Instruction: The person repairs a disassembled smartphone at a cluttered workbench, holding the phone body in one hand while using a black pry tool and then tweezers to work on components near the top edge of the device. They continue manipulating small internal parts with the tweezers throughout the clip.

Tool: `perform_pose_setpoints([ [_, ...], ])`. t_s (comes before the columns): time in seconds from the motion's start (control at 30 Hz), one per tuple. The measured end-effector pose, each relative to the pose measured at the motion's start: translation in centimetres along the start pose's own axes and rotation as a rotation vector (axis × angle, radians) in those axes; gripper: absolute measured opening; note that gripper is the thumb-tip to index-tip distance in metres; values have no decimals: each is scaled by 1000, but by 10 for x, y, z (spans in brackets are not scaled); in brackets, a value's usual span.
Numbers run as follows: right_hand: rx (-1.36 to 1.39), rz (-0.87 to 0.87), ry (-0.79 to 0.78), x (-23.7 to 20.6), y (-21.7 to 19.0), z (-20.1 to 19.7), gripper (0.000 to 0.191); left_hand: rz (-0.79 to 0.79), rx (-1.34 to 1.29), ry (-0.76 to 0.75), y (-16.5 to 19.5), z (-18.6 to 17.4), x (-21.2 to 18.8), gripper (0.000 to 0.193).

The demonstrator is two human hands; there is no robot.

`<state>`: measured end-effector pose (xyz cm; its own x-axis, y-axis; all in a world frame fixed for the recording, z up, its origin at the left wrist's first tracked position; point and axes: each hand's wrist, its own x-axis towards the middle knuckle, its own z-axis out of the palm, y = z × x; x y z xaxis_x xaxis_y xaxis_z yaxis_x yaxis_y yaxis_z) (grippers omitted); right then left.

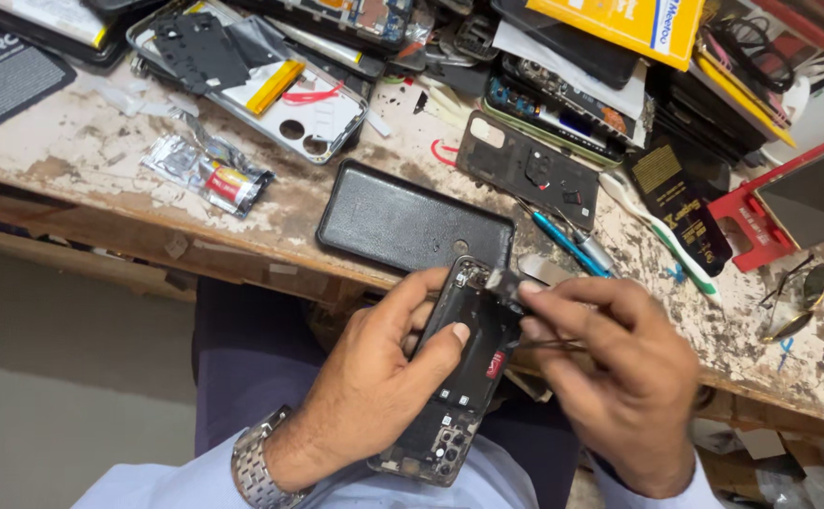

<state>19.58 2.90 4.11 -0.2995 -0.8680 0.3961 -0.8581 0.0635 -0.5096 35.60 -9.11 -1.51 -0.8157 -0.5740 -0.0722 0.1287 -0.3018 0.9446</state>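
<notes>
My left hand (383,377) grips an opened black phone (459,377), its back off and its inner parts showing, held over my lap just below the workbench edge. The thumb presses on the phone's middle. My right hand (619,368) holds thin metal tweezers (548,344) and pinches a small dark part (504,279) at the phone's upper end. A metal watch (253,464) sits on my left wrist.
A worn wooden workbench (101,170) carries a black phone back cover (412,226), a blue screwdriver (567,243), a white toothbrush (661,236), a dark phone frame (530,170), a white phone shell (308,108), crumpled foil packets (206,172), a red holder (751,221) and stacked phone parts at the back.
</notes>
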Motion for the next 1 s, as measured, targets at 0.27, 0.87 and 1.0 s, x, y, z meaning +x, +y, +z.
perform_pose_setpoints([
  [0.27, -191, -123, -28, -7, -5, 3, 33, 28, 30, -26, 2, 6, -11, 41],
  [0.87, -210, -145, -35, -30, -19, -3, 33, -9, 2, 53, -10, 11, -24, 27],
  [1.0, -245, -160, -39, -34, -22, -4, 34, -20, -9, 45, -12, 14, -28, 27],
])
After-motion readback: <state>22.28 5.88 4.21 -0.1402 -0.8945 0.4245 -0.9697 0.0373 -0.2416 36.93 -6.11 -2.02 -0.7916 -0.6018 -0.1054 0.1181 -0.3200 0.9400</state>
